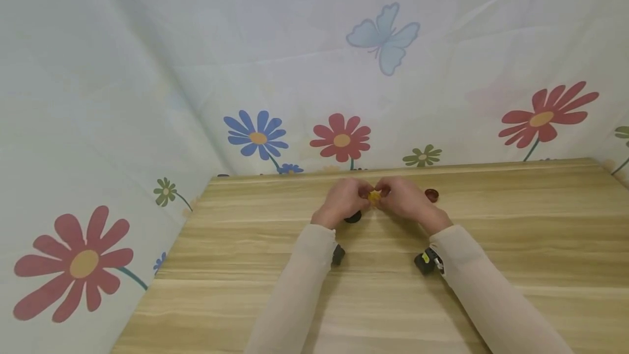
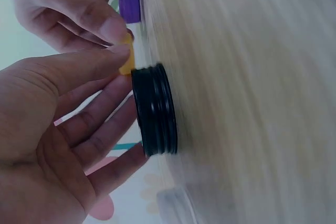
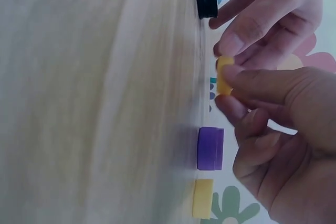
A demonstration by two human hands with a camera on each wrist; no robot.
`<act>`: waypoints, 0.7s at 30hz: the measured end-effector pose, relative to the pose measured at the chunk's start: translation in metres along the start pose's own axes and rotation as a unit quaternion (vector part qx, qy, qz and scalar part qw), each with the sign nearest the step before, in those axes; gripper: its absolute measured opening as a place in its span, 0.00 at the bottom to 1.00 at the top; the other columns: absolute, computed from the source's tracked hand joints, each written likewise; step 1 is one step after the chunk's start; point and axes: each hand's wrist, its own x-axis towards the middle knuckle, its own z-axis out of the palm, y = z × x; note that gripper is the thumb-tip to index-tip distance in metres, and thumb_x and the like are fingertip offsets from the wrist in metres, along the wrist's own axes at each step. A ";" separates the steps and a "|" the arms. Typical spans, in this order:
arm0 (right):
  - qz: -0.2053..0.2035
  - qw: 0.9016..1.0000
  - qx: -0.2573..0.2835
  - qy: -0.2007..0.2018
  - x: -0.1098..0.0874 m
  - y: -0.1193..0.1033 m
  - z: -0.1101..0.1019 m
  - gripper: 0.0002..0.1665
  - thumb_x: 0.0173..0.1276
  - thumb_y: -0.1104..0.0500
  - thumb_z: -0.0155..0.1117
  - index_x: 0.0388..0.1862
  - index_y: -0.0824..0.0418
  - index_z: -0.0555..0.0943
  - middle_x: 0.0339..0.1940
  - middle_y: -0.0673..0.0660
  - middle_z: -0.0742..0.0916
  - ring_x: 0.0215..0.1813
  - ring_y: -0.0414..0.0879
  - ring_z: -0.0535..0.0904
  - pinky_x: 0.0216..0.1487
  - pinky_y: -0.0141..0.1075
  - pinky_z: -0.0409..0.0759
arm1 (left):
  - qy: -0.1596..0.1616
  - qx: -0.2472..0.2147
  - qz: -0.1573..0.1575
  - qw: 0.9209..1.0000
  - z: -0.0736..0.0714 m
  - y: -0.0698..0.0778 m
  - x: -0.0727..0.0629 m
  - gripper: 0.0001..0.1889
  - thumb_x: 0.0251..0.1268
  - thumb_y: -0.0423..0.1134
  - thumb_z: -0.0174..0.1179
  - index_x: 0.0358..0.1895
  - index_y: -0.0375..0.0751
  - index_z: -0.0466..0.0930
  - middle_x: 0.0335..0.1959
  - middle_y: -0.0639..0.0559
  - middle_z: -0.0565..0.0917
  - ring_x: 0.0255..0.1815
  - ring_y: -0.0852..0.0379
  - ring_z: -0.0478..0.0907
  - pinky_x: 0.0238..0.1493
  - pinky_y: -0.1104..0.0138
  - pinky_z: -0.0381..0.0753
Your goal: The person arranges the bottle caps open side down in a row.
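Both hands meet near the far side of the table around a small, thin yellow piece (image 1: 374,198); its exact kind is unclear. My left hand (image 1: 346,199) pinches it between thumb and finger, its other fingers spread in the left wrist view. My right hand (image 1: 403,198) pinches the same piece from the other side, with its remaining fingers curled. A black ridged lid (image 2: 155,111) stands on the table right by the left hand's fingers; whether they touch it cannot be told. Fingertips partly cover the yellow piece.
Beyond the right hand, the right wrist view has a purple cap (image 3: 210,149) and another yellow piece (image 3: 203,199) on the wooden table (image 1: 236,266). A dark red round cap (image 1: 432,195) lies right of the hands. A clear object (image 2: 176,205) shows at the left wrist view's bottom. Flower-printed cloth (image 1: 295,86) hangs behind.
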 end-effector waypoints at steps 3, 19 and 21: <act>0.009 1.000 0.008 -0.005 -0.001 -0.003 -0.002 0.16 0.73 0.66 0.68 0.57 0.71 0.84 0.45 0.62 0.89 0.49 0.57 0.84 0.56 0.54 0.82 | 0.008 -0.018 -0.004 1.000 -0.003 -0.002 -0.003 0.14 0.69 0.35 0.73 0.56 0.43 0.91 0.48 0.51 0.91 0.50 0.54 0.84 0.55 0.64 0.81; 0.004 0.999 0.037 0.021 -0.005 -0.008 -0.007 0.13 0.79 0.59 0.68 0.55 0.64 0.87 0.52 0.62 0.89 0.47 0.55 0.82 0.51 0.52 0.81 | 0.059 -0.082 0.008 0.995 -0.009 -0.011 -0.011 0.08 0.70 0.35 0.72 0.50 0.44 0.93 0.45 0.56 0.91 0.49 0.56 0.85 0.53 0.66 0.83; 0.003 0.998 0.046 0.031 -0.005 -0.009 -0.008 0.12 0.79 0.59 0.68 0.54 0.64 0.88 0.52 0.62 0.89 0.47 0.56 0.82 0.50 0.51 0.82 | 0.064 -0.091 0.006 0.994 -0.010 -0.011 -0.011 0.08 0.71 0.36 0.72 0.50 0.44 0.93 0.45 0.56 0.91 0.49 0.56 0.85 0.53 0.66 0.84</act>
